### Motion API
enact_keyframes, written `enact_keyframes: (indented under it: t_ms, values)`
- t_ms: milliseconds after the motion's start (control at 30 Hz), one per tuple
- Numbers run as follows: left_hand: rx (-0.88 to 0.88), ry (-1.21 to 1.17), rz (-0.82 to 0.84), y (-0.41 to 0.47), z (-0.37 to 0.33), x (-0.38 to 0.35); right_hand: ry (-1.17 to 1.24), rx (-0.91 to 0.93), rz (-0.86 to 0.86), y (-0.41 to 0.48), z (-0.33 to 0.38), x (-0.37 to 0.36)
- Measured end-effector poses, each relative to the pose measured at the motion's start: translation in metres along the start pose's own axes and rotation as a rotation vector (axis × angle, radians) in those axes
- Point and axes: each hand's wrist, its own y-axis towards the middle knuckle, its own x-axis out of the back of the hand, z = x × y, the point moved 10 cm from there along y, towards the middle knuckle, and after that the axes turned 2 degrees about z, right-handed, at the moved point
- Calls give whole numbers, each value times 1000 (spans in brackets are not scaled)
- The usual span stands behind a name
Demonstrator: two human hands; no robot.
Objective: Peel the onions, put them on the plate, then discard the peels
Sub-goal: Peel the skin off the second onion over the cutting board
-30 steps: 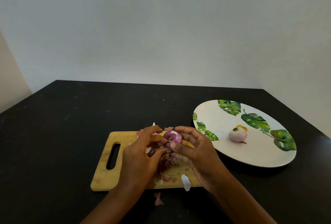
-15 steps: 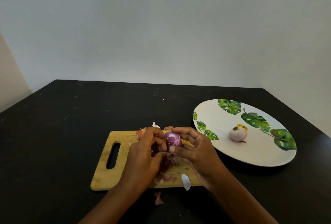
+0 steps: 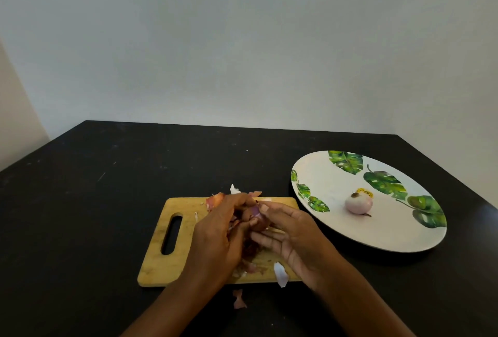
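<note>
Closest to me, one pinkish scrap lies on the dark surface just off the cutting board, and a white flake hangs over the board's front edge. That is my first worry: a passing wrist could brush loose bits like these further off, and they could be missed when the peels are gathered.

Over the board, both hands meet round a small purple onion. The left hand has its fingers curled in on it, the tips seemingly pinching at the skin. The right hand cups it from the other side, one finger over the top and the lower fingers fairly straight. So each grip has hold of the onion, the right one loosely. I'd judge the onion slippery where it is bare, and a hard tug at the skin could pop it out to roll off the board. Under the hands sits a heap of peels, with more at the board's far edge.

Further right, just beside the board, the leaf-printed plate holds one peeled onion. Nothing stands between the hands and the plate, though that round onion might roll if bumped. Beyond is plain wall.
</note>
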Motion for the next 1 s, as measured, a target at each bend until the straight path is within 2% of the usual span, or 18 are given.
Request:
enact_keyframes:
  t_ms: [167,300,533,733,1000]
  values:
    - [44,-121,-86,2,6,11,192,-15,-105,1,4,14]
    - [80,-10,-112,2,21,17,249,10,-138,2,10,21]
    - [72,104,-63,2,24,11,195,21,-43,2,6,9]
    - [0,115,60,1,15,-5,83,42,15,0,5,1]
    - [-57,201,60,-4,12,-9,60,104,19,-3,9,-2]
